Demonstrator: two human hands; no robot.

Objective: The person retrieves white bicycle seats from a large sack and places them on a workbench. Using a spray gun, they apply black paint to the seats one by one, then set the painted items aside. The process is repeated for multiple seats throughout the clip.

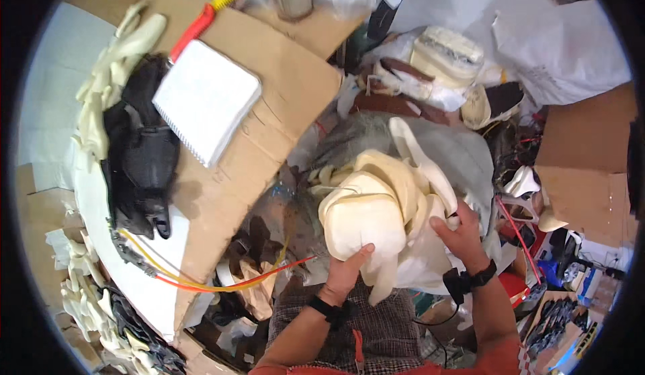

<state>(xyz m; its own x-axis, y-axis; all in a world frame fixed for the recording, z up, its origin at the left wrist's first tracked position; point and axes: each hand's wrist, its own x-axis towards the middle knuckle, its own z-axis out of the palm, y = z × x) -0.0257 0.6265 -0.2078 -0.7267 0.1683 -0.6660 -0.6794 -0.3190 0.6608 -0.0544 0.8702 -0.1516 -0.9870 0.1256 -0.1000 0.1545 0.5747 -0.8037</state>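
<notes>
Just in front of my lap, a pile of cream moulded plastic pieces rests on a grey plastic bag [470,153]. My left hand [346,272] grips the lower edge of a rounded, box-like cream moulded piece [366,230], its thumb lying on top and its fingers hidden underneath. On the right side of the pile, my right hand [463,237] pinches the edge of another cream moulded piece [423,244], partly covered by its neighbours. A long, curved cream strip [424,163] slants down toward my right hand.
At left, a cardboard-topped table [269,133] bears a spiral notebook [207,99], a red-and-yellow cutter [208,19] and black moulded parts [144,153]. Orange and yellow cords [228,287] hang off its edge. A cardboard box [581,167] stands at right, above a crate of black parts [551,324].
</notes>
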